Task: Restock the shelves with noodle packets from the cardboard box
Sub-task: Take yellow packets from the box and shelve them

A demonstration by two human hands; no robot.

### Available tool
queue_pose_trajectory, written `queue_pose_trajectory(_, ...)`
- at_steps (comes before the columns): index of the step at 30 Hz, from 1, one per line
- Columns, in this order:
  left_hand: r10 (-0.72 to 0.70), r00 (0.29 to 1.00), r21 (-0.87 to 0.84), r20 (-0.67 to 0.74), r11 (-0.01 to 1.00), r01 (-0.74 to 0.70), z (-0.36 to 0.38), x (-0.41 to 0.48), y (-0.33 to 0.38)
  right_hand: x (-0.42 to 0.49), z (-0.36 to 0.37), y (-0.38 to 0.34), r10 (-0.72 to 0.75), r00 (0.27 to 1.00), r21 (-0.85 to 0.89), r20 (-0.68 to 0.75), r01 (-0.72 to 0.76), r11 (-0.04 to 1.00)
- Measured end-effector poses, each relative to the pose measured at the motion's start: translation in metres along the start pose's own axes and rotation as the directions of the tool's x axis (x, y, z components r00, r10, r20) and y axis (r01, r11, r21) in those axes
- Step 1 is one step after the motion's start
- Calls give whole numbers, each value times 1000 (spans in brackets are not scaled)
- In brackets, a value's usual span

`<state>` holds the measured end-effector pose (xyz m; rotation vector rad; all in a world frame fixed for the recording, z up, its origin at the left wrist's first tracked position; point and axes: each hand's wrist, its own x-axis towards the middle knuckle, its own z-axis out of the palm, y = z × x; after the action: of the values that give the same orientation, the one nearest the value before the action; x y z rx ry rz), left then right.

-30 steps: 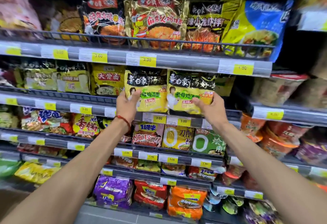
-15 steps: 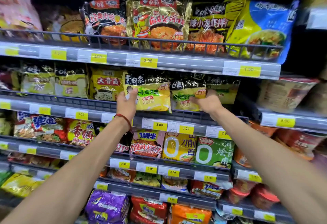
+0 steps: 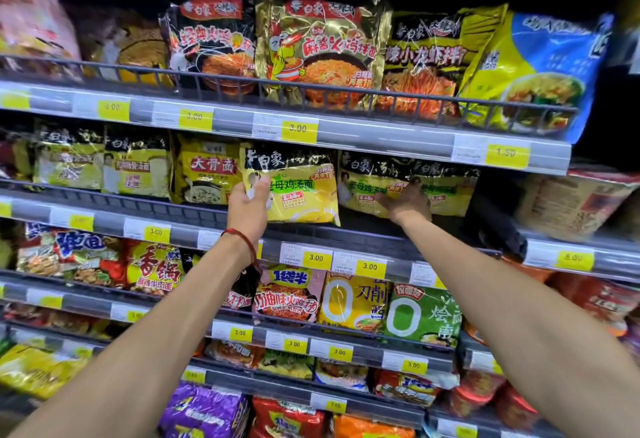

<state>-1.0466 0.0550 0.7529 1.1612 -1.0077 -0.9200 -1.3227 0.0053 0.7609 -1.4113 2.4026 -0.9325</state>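
My left hand [image 3: 247,205] grips the lower left edge of a yellow and black noodle packet [image 3: 301,191], thumb on its front, holding it upright at the front of the second shelf [image 3: 349,235]. My right hand [image 3: 407,202] reaches deeper into the same shelf and rests with straight fingers on a matching packet [image 3: 363,183] that stands further back, beside another of the same kind [image 3: 450,188]. A red cord circles my left wrist. The cardboard box is out of view.
Rows of noodle packets fill the shelf above [image 3: 311,56] and the shelves below [image 3: 353,302]. Yellow price tags [image 3: 299,129] line every shelf edge. Bowl noodles [image 3: 575,202] stand in the rack at the right. A gold packet [image 3: 207,174] stands left of my left hand.
Both hands moved the two packets up and back into the second shelf. The right packet now stands deep in its row with my right hand flat against it; the left one stays at the front.
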Motion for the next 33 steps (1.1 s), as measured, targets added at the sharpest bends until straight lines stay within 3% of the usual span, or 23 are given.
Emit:
queue_pose_trajectory(6, -5, 996, 112, 85, 994, -5, 4, 1, 6, -12, -21, 4, -30, 988, -135, 149, 51, 989)
queue_pose_trajectory(8, -42, 992, 120, 119, 992, 27, 11, -1, 11, -14, -28, 9, -59, 984, -110, 170, 78, 991)
queue_pose_trajectory(15, -136, 969, 187, 204, 977, 98, 59, -12, 23, -47, -42, 25, -126, 981, -14, 149, 130, 991)
queue_pose_trajectory(22, -94, 960, 164, 264, 985, 51, 90, -8, 21, -73, -46, 43, -195, 976, 63, 95, 190, 980)
queue_pose_trajectory(31, -67, 978, 551, 196, 833, -54, 104, -6, 12, -79, -50, 44, -263, 960, 58, 102, 258, 964)
queue_pose_trajectory(33, -24, 985, 564, 172, 822, -78, 106, -2, 11, -78, -50, 44, -271, 957, 67, 107, 265, 962)
